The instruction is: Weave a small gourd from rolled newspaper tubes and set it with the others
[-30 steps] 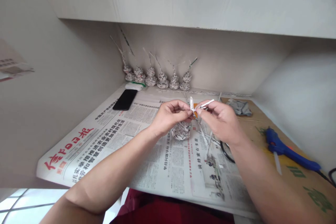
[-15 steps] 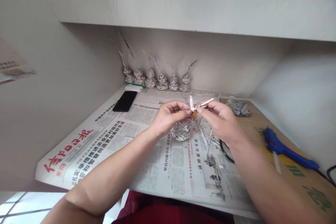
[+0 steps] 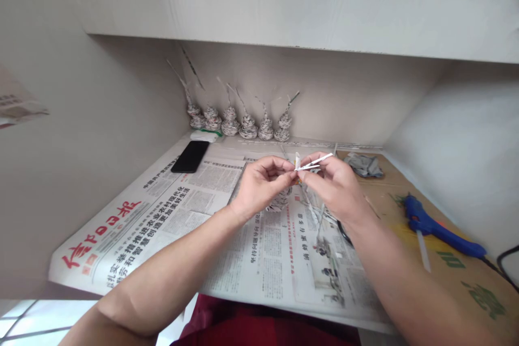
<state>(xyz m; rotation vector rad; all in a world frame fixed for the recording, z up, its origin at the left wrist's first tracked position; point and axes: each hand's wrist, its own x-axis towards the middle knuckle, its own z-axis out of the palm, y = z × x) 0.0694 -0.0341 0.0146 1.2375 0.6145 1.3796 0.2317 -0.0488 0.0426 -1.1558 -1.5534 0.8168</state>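
Between the left hand [image 3: 265,184] and right hand [image 3: 337,188], both pinch white paper strips [image 3: 321,159]; 1 woven body [image 3: 277,205] sits below, 6 gourd-shaped weaves [image 3: 248,128] stand beyond.

You have soft, diffuse light, shade under the overhead board [image 3: 284,5], glare on the floor tiles [image 3: 38,318], blurred small newsprint [image 3: 217,175].

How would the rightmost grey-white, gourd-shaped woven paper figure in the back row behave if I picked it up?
The figure is probably light, being woven from paper strips. Its broader lower bulb should resist tipping. The thin, leaning paper stalk on top would likely bend if gripped.
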